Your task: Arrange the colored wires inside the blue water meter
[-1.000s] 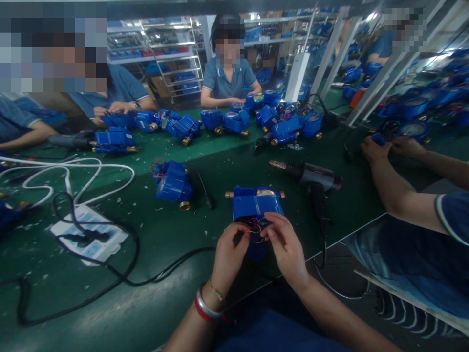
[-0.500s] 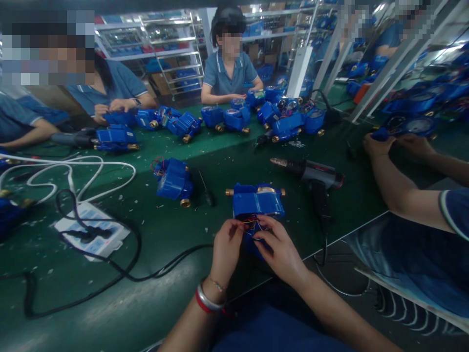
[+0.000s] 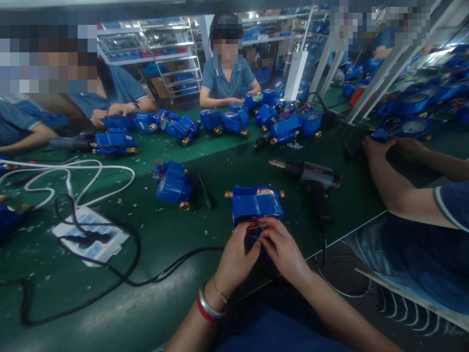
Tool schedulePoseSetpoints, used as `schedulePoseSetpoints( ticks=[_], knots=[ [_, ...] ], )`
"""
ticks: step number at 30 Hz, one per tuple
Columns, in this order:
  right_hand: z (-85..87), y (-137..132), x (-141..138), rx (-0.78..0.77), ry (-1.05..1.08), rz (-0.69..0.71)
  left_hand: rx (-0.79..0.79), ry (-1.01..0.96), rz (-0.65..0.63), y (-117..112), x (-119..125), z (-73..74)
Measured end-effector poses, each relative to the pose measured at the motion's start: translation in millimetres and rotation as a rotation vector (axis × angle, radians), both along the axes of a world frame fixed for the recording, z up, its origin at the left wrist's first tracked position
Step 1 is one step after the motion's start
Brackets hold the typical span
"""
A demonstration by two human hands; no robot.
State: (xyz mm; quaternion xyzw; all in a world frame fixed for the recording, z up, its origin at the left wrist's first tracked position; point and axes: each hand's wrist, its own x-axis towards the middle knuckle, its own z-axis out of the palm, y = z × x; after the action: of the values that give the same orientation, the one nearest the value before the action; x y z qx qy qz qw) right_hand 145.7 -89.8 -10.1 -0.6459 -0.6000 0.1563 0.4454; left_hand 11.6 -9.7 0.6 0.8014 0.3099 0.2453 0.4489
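- The left hand (image 3: 236, 255) has its fingertips drawn in around thin wires (image 3: 252, 228), gripping them close to the desk's near edge.
- The right hand (image 3: 284, 248) pinches at the same bundle from the other side, thumb and forefinger nearly meeting the left thumb (which strand each one grips cannot be told).
- The blue meter (image 3: 258, 206) lies on the green desk (image 3: 172, 232) just beyond the fingertips, near the near edge, with a brass end showing at each side; the hands hide much of its nearer part.
- A silver-and-red bangle (image 3: 209, 307) circles the left wrist.
- To the right of the meter, and apart from it, a heat gun (image 3: 318, 176) lies on its side, its nozzle pointing left and its handle toward the near edge, where its cord hangs over.
- To the left lies a thin screwdriver (image 3: 206, 191) with a dark handle, just beside a second meter (image 3: 172, 182) that has loose red wires.
- Farther left, a white power strip (image 3: 91, 235) carries black plugs, with black cable looped around it and white cable beyond.
- More blue meters (image 3: 286, 126) crowd the desk toward its far edge, where a person (image 3: 227, 80) in a blue shirt sits.
- At the right, a co-worker's hand (image 3: 376, 150) touches a blue part.
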Motion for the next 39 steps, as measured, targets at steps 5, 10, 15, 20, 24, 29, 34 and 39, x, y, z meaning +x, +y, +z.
schedulePoseSetpoints(
  ticks=[5,10,15,20,24,29,34,39],
  knots=[
    [9.0,-2.6,2.2,-0.059,-0.032,0.033,-0.012,0.031,-0.044,2.2,-0.4,-3.2],
    [11.5,0.3,2.3,-0.027,-0.004,0.053,-0.170,-0.052,-0.074,4.7,-0.4,-4.7],
    [7.2,4.6,0.0,0.006,0.134,-0.013,-0.331,-0.149,-0.075,6.9,0.7,-8.8],
    [2.9,6.5,-0.3,0.024,0.229,-0.047,-0.413,-0.176,-0.094,8.8,0.9,-8.4],
    [1.3,6.4,0.6,0.028,0.282,-0.047,-0.440,-0.164,-0.102,8.8,0.4,-6.5],
    [1.9,6.6,1.0,0.032,0.332,-0.045,-0.441,-0.165,-0.103,8.6,-0.1,-8.6],
    [2.6,6.4,1.8,0.028,0.362,-0.045,-0.430,-0.162,-0.101,8.6,-0.2,-10.2],
    [1.8,5.8,2.3,0.039,0.382,-0.045,-0.435,-0.170,-0.116,8.6,-0.2,-9.6]
  ],
)
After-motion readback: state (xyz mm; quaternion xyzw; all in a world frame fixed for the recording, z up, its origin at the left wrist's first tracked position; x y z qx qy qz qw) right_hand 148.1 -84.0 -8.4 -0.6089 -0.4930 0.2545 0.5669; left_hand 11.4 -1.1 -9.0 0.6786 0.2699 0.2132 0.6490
